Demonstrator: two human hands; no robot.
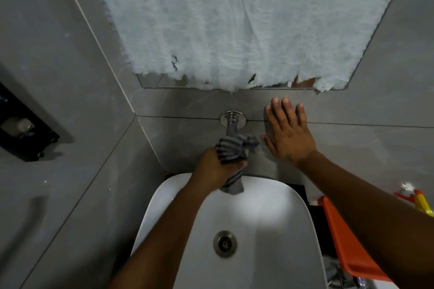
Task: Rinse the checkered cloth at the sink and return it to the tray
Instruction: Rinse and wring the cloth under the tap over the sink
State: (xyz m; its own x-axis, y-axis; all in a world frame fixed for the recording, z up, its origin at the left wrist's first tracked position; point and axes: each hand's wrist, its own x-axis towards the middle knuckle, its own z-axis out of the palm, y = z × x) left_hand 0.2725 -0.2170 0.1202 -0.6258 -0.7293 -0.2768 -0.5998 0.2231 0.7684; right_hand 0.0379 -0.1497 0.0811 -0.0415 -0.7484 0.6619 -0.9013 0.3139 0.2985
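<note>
Orange tray (347, 253) kept just right of sink (270, 206), ready for return. Checkered cloth (231, 152) bunched tight in left hand (216, 166) grip at tap (232, 124) — water flow possibly hidden. Right hand (287, 134) spread flat on wall, empty — braced.

No text, label, brand, number or sign can be read anywhere in this view (the small items at the right edge of the worktop and the dark fitting on the left wall are too blurred to show any lettering).
</note>
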